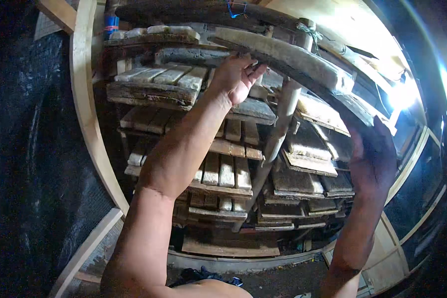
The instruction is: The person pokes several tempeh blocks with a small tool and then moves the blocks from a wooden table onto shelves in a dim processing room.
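Overhead, a wooden board bearing a long pale slab slants across the upper right, its right end nearer to me. My left hand is raised palm up, its fingers curled at the board's underside toward the far left end. At the near right end, my right hand is around the board's edge, dark against the lamp light. Both arms reach up from below. Behind them, more boards with pale blocks lie on the rack tiers.
A slanting wooden post stands mid-rack. More loaded boards stick out to its right. A bright lamp shines at upper right. On the left, a timber frame borders dark plastic sheeting. A concrete kerb runs below the rack.
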The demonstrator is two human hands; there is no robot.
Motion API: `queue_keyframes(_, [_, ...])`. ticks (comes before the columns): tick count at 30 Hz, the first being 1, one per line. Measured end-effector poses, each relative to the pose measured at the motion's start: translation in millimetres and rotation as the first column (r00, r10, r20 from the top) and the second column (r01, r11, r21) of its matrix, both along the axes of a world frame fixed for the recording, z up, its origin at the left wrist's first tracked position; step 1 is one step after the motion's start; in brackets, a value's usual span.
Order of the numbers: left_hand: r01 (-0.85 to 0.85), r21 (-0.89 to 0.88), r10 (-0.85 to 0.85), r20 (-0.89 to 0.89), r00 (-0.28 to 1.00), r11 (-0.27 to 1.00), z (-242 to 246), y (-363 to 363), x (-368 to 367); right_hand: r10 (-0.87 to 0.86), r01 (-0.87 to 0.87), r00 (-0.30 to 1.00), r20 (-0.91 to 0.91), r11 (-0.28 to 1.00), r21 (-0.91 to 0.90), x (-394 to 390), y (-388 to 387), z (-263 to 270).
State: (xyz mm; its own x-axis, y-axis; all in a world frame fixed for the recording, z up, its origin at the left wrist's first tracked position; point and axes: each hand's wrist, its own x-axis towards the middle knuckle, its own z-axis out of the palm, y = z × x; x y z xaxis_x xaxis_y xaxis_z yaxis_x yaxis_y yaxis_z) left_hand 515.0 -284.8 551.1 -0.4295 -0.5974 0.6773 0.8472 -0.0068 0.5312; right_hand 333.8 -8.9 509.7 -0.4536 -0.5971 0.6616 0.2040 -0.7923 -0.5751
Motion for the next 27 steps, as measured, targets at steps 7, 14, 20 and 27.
queue_keyframes(7, [0.042,0.106,-0.035,-0.06,0.998,0.994,3,-46,-3,0.217,-0.215,0.967,0.13,0.976,-0.033,33,-69,18])
queue_keyframes(14, [0.215,-0.004,-0.214,-0.113,0.97,0.977,-23,-38,12,0.341,-0.328,0.917,0.206,0.94,-0.092,34,-129,27])
queue_keyframes(20, [0.245,-0.158,-0.179,0.344,0.922,0.956,-95,52,98,0.354,-0.363,0.885,0.303,0.931,-0.028,72,-169,57])
queue_keyframes(27, [0.325,-0.844,0.499,0.52,0.693,0.427,-185,99,195,0.253,-0.278,0.895,0.369,0.96,0.016,113,-235,82])
